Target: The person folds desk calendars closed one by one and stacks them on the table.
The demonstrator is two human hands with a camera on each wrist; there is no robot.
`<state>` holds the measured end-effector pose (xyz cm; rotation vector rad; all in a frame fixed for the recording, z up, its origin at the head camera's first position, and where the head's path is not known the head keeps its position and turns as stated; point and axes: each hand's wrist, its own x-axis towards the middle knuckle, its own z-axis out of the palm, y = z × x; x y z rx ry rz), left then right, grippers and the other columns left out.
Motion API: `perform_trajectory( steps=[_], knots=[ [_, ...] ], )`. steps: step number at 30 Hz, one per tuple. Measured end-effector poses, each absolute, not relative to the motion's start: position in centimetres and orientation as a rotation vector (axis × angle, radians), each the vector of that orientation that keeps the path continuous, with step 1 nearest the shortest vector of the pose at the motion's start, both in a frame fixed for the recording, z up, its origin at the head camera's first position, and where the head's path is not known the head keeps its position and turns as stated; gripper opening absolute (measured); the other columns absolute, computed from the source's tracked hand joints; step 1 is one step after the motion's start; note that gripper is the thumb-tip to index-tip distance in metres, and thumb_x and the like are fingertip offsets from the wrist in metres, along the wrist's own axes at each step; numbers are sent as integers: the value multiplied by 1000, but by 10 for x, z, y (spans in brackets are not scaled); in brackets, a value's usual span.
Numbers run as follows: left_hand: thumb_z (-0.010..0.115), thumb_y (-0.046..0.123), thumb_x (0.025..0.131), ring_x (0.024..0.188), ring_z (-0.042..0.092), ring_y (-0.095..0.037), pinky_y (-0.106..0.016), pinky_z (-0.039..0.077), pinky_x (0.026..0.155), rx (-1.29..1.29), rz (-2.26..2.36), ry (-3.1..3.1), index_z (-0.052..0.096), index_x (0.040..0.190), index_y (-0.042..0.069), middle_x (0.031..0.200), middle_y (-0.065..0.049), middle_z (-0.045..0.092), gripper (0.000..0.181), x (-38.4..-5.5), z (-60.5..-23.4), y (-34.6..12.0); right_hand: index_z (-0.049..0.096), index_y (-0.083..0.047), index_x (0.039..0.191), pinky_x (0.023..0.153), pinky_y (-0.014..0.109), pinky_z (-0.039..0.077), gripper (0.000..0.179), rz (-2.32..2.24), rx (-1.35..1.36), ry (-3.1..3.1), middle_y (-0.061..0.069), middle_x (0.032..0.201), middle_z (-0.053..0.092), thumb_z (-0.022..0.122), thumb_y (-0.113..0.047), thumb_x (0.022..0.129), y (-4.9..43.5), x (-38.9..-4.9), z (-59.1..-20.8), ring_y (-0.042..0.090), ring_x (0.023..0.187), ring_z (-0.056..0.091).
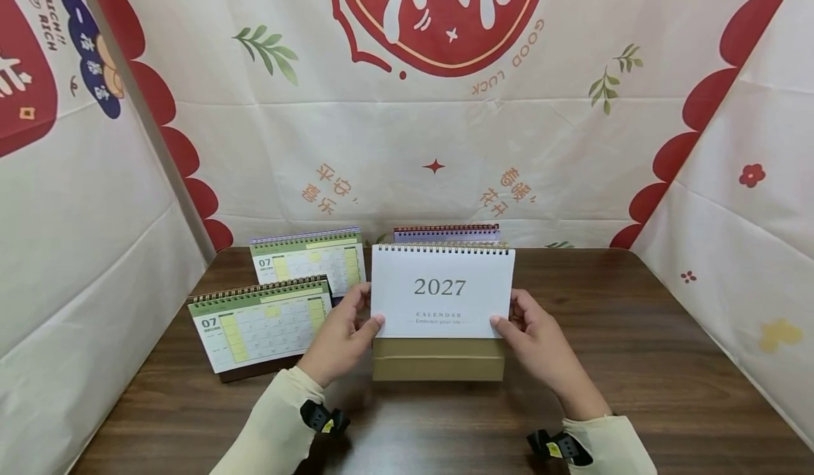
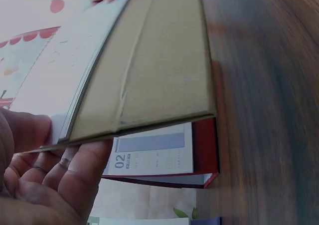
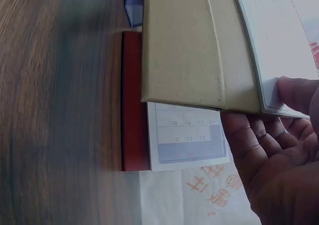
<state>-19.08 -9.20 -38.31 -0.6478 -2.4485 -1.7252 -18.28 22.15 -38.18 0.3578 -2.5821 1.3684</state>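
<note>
Both hands hold a white 2027 desk calendar with a tan cardboard stand by its left and right sides. My left hand pinches the left edge, thumb on the front page, fingers behind the board. The right hand grips the opposite edge the same way. In the wrist views the tan board hangs at a slant, and its lower edge overlaps a red-based calendar standing behind it. That calendar's page reads 02 in the left wrist view.
Two green-topped desk calendars stand to the left, a nearer one and a farther one, both on page 07. A purple calendar shows behind the held one. White printed cloth encloses the brown wooden table on three sides.
</note>
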Motion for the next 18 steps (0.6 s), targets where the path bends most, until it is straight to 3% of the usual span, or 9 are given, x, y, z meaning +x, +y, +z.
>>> perform_trajectory(
  steps=[9,18],
  knots=[
    [64,6,96,103,67,-28,-37,56,81,-590,-1705,-2452,47,137,4,124,-17,63,45,-189,-384,-88,55,-5,126,68,26,51,30,1321,288,-2588,13,108,67,63,-7,97,222,-178,-380,21,85,60],
    [61,7,98,100,68,-19,-33,55,81,-561,-1530,-2496,42,143,2,122,-12,66,49,-185,-383,-85,52,-5,130,68,28,50,34,1187,367,-2608,11,106,67,62,-10,98,223,-177,-380,20,84,59]
  ],
)
